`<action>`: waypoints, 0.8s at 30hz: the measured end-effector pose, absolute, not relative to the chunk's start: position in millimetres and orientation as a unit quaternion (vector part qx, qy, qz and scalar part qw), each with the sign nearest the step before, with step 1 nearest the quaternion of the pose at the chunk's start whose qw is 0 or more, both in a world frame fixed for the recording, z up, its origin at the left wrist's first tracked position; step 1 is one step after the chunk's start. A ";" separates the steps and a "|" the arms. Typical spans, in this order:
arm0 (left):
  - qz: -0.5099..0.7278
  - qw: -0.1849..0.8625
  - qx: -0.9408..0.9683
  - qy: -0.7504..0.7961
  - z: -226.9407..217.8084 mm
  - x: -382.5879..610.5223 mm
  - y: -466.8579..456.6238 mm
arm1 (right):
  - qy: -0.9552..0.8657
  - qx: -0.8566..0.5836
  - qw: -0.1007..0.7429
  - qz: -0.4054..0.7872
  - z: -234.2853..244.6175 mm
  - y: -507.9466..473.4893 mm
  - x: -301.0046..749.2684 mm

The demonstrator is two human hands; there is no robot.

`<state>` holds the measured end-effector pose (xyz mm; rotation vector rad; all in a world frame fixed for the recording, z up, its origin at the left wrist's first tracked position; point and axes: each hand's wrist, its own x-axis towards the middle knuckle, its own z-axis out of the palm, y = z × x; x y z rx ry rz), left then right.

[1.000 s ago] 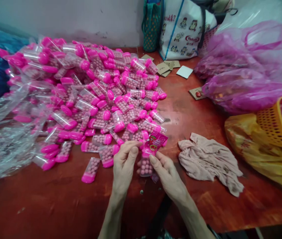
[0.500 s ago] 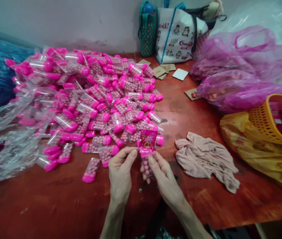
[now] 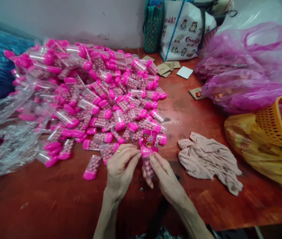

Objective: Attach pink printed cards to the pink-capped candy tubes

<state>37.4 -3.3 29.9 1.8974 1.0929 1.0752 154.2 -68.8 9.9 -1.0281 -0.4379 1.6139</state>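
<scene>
My right hand point(image 3: 165, 176) holds a small clear candy container point(image 3: 147, 167) filled with pink balls, thumb in front and fingers behind. A printed pink wrapper point(image 3: 148, 139) with a red cartoon figure covers its upper end. My left hand point(image 3: 122, 169), with a ring on one finger, is closed in a pinch at the wrapper's left edge. Just left of that hand, a single candy container point(image 3: 92, 167) with a pink cap lies on the red table point(image 3: 63, 199). Beyond my hands spreads a large heap of similar pink-capped containers point(image 3: 101, 96).
A crumpled pale cloth point(image 3: 209, 159) lies to the right, near a yellow bag point(image 3: 250, 139) and a yellow basket point(image 3: 270, 122). Pink plastic bags point(image 3: 242, 79), cardboard pieces point(image 3: 164, 69) and a white printed bag point(image 3: 180, 33) stand farther back. Clear plastic point(image 3: 9, 152) covers the left side.
My left hand has turned, and its fingers have curled closer together at the wrapper's edge. My right hand keeps hold of the container. The view has shifted slightly.
</scene>
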 end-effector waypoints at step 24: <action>0.447 0.601 0.445 0.490 15.9 44.6 -5.2 | -0.228 -0.443 0.501 0.707 4.1 -64.6 166.6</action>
